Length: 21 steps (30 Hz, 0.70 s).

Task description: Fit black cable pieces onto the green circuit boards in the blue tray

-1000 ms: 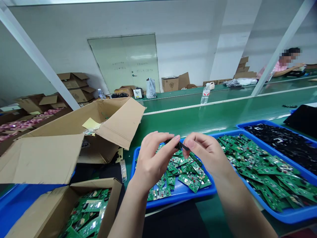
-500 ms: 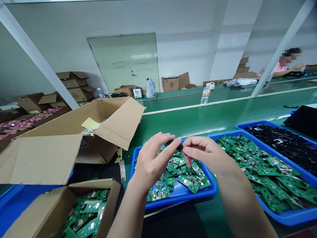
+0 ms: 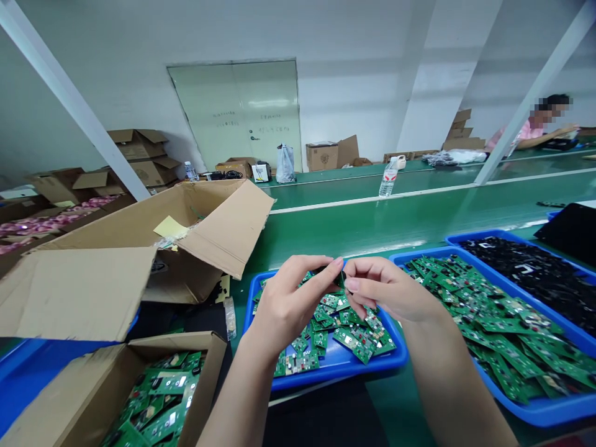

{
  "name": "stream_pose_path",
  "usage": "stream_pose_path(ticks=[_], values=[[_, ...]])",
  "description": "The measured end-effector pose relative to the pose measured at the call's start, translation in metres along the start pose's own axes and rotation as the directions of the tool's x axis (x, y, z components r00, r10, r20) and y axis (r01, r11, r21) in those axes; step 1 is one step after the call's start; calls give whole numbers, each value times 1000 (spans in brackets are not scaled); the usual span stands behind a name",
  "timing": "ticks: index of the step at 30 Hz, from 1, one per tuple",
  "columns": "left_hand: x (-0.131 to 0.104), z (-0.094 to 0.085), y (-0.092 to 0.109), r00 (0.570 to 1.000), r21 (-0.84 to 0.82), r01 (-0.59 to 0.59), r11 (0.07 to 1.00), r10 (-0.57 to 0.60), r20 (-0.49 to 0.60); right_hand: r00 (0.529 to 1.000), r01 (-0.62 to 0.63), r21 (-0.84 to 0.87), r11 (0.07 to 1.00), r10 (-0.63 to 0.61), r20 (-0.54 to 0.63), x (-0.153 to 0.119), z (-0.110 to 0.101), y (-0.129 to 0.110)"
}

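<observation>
Over the middle blue tray (image 3: 336,374), I pinch a small dark part (image 3: 341,280) with both hands.
The fingers of my left hand (image 3: 285,305) are nearly closed on one side of it, and my right hand (image 3: 401,293) has thumb and finger pinched at the other; its shape is mostly hidden. If either pinch slackens or presses unevenly, I think it could flick out and get lost among the green circuit boards (image 3: 356,345) in that tray, since my knuckles block my view. The larger board tray (image 3: 542,416) sits just right of the middle tray, its rim in the way sideways, with the black-parts tray (image 3: 460,236) farther right. Left of the middle tray are the small carton (image 3: 209,374) and the big carton's flap (image 3: 228,231); beyond it, a water bottle (image 3: 387,181) stands on the table (image 3: 326,231).
</observation>
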<state>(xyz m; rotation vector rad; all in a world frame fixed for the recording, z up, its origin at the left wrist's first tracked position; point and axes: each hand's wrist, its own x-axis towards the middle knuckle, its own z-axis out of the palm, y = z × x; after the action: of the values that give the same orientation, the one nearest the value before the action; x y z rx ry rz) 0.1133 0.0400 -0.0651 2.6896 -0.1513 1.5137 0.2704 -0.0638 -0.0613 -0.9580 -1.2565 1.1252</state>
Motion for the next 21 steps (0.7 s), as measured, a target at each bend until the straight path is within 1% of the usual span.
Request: stream_pose_path(ticks=[4,8,11,15,21], values=[[0,-2,0,999,-28,23,999,-22,27,997,31,-93,995,-38,-71,0,3,-1],[0,-3,1,998,-7,40,999,-39,58,990,59,-159,986,-77,-115,-1,4,-1],[1,-3,2,998,-21,41,999,-40,53,990,54,-199,979,-78,-116,-2,4,-1],[2,-3,4,998,-6,32,999,-32,49,991,34,-179,983,-56,-124,-2,4,-2],[1,0,8,996,99,41,994,-48,71,972,30,-128,991,-58,-226,1,6,6]])
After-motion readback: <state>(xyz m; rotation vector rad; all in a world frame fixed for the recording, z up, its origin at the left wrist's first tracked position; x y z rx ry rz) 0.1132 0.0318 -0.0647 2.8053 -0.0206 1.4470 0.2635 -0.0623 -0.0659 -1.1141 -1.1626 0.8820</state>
